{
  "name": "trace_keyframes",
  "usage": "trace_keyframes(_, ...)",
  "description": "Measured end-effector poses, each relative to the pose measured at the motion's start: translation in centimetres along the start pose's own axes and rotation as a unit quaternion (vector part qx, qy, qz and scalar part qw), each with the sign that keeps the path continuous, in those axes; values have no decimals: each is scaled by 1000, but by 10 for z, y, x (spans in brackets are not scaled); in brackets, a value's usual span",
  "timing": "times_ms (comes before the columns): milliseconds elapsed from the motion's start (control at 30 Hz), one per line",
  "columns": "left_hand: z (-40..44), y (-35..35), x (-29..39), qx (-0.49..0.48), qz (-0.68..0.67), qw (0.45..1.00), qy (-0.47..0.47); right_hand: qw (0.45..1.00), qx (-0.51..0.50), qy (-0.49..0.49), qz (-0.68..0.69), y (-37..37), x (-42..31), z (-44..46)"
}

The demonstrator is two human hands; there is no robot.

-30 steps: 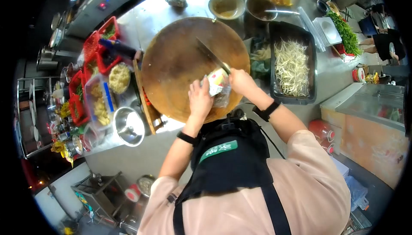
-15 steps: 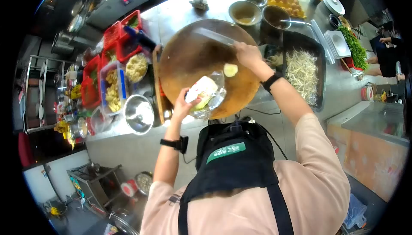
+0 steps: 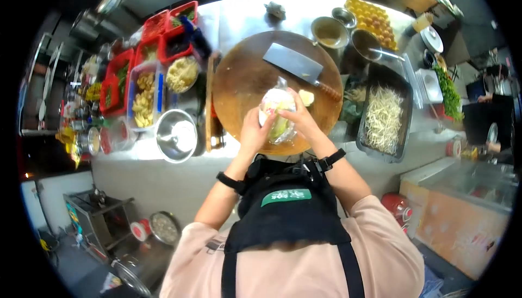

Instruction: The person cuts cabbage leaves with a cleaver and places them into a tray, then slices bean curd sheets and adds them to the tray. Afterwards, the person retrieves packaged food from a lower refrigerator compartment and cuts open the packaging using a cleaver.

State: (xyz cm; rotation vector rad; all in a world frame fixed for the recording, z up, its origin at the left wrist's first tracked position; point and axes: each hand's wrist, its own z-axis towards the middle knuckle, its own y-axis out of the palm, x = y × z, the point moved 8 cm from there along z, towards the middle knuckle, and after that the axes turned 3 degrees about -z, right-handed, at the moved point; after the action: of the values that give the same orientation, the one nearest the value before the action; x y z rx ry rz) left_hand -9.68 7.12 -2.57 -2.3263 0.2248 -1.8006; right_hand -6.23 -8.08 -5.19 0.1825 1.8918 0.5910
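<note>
Left hand (image 3: 254, 129): closed on the left side of a film-wrapped vegetable (image 3: 278, 105), pale green and white, over the near half of a round chopping block (image 3: 236, 78). Resting or lifted, I cannot tell from here. Handled best, I judge, with palms bearing the weight and fingers light on the film, lest it tear.

Cleaver (image 3: 291, 61): laid flat on the block beyond the hands, handle to the right, held by nobody; knuckles should keep clear.

Right hand (image 3: 302, 119): closed on the vegetable's right side, an even match for the left.

Cut piece (image 3: 306, 98): pale, loose on the block, just beside the right hand; best kept out from under the wrist.

Containers.

Red baskets (image 3: 162, 52): several, greens in some.

Clear tub (image 3: 156, 102): pale yellow pieces nearer, browner ones farther.

Steel bowl (image 3: 185, 148): shiny, contents unclear.

Brown bowl (image 3: 329, 44): apparently cloudy liquid.

Dark bowl (image 3: 359, 39): a long-handled utensil (image 3: 392, 56) leaning out.

Egg tray (image 3: 352, 5): yellow, many eggs.

Black tray (image 3: 383, 75): bean sprouts (image 3: 380, 118), heaped.
</note>
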Motion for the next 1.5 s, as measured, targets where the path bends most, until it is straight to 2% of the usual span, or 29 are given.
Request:
trace_keyframes(33,2,-8,27,84,84,982,148,1000,-10,2,-14,1,-5,3)
trace_keyframes(67,-6,-11,51,165,170,930,282,1000,-10,0,2,0,-8,2)
trace_keyframes(133,-2,-16,59,185,131,929,294,1000,-4,7,21,3,-5,-4)
trace_keyframes(200,21,-14,22,69,6,995,74,999,41,0,-24,1,-6,-3)
trace_keyframes(267,36,-14,2,31,11,997,64,996,73,-14,-40,-5,-3,-4)
trace_keyframes(300,38,-15,-8,16,-181,983,-37,997,78,15,23,-7,2,-5)
trace_keyframes(333,34,-8,-16,2,-365,921,-136,992,82,43,86,-8,7,-5)
trace_keyframes(433,32,-12,-23,21,-463,870,-170,980,75,45,178,-14,21,3)
trace_keyframes(533,50,-10,-77,45,-530,829,-176,960,96,18,263,-26,33,6)
trace_keyframes(600,55,-8,-94,39,-495,847,-190,965,102,-19,240,-27,29,6)
trace_keyframes(633,60,-11,-92,45,-459,879,-123,969,109,-51,217,-28,25,3)
trace_keyframes(667,59,-9,-99,42,-458,879,-125,968,113,-52,219,-30,28,3)
trace_keyframes(700,56,-23,-90,91,-231,967,-61,972,114,-47,202,-37,36,8)
trace_keyframes(733,49,-33,-72,134,12,991,8,975,116,-41,185,-41,42,10)
trace_keyframes(767,24,-42,-13,159,-34,984,70,974,119,-42,189,-35,40,8)
trace_keyframes(800,21,-44,-11,155,-32,985,70,971,138,-33,190,-27,33,4)
trace_keyframes(833,14,-44,13,155,118,958,212,969,156,-24,191,-23,29,2)
trace_keyframes(867,1,-35,32,149,261,889,344,968,158,-26,193,-21,27,1)
trace_keyframes(933,1,-31,20,99,220,914,326,968,140,-22,206,-13,25,0)
trace_keyframes(967,10,-28,-2,36,57,975,211,967,143,-23,208,-11,24,-1)
trace_keyframes(1000,12,-18,-17,-29,-109,990,85,973,144,-26,180,-5,20,-2)
trace_keyframes(1033,3,-22,8,-1,43,987,157,977,146,-29,152,-2,18,-3)
trace_keyframes(1133,-2,-21,32,22,146,976,161,991,88,-69,76,16,15,-3)
trace_keyframes(1200,4,-24,28,-1,120,983,137,991,82,-74,80,15,10,-8)
trace_keyframes(1333,-5,-58,26,45,-92,982,160,987,132,-74,56,-10,-13,-14)
trace_keyframes(1367,4,-71,8,61,-188,968,154,965,207,-91,-134,-29,-27,-17)
trace_keyframes(1400,12,-82,-10,77,-282,945,145,902,273,-103,-318,-44,-42,-21)
trace_keyframes(1433,8,-89,7,45,-394,906,150,901,277,-104,-317,-59,-42,-15)
trace_keyframes(1500,11,-104,9,-4,-565,817,111,744,275,-222,-566,-63,-52,-7)
